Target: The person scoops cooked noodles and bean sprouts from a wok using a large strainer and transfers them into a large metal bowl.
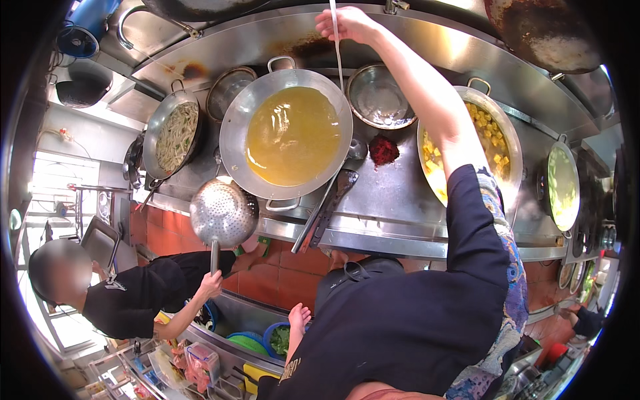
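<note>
Stretched far forward, my right hand (345, 25) is beside a thin, pale vertical strand (338, 55), which may be a stream of water; its fingers are apart and I see nothing gripped. The strand runs down to the rim of a large metal wok (292, 135) with yellow liquid. My left hand (299, 317) is low beside my body, empty, fingers apart. Below my right forearm are a round metal pan (381, 97) and a wok of yellow cubes (487, 132). A ladle (356, 149) and a dark spatula (345, 185) lean beside the large wok, near a dark red heap (383, 150).
At left, a co-worker (145, 290) holds a perforated metal strainer (223, 212) near the large wok. A wok of pale strips (176, 137) stands farther left, a pan of green food (562, 185) at right. Behind are a curved faucet (131, 25) and bins of greens (279, 340).
</note>
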`<state>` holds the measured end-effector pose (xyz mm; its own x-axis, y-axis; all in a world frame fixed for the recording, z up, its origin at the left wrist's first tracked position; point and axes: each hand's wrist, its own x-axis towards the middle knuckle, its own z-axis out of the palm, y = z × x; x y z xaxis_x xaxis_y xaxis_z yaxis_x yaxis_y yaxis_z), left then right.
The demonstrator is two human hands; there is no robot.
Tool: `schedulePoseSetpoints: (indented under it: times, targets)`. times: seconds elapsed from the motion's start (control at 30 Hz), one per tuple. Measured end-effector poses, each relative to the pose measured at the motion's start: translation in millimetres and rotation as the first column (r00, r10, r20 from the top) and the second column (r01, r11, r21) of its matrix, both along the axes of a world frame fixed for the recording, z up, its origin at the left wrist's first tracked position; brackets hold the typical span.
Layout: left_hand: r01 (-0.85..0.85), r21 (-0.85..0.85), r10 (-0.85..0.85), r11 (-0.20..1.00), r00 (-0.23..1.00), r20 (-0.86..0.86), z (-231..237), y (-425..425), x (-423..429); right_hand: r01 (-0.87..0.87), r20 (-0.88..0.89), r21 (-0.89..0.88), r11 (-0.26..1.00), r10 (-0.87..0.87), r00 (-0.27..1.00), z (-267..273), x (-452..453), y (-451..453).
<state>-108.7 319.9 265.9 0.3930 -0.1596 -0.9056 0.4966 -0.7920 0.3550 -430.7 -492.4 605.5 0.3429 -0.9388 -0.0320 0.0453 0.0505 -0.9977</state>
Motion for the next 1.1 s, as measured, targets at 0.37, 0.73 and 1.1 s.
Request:
schedulePoseSetpoints:
  times: [0.37, 0.73, 1.1]
  targets:
    - [-0.102, -0.227, 0.141, 0.969, 0.977, 0.163, 21.7, -45.7, -34.0, -0.319, -0.893, -0.028, 0.947, 0.12, 0.434, -54.5, -16.5, 29.8]
    - [-0.107, -0.65, 0.207, 0.752, 0.975, 0.078, 127.7, -318.3, -23.8, -0.031, -0.66, -0.391, 0.92, -0.257, 0.706, -39.7, -28.7, 52.1]
    - [-0.174, -0.572, 0.195, 0.802, 0.98, -0.025, 110.3, -353.7, -20.2, 0.225, -0.414, -0.077, 0.971, -0.237, 0.879, -145.6, -61.1, 253.4]
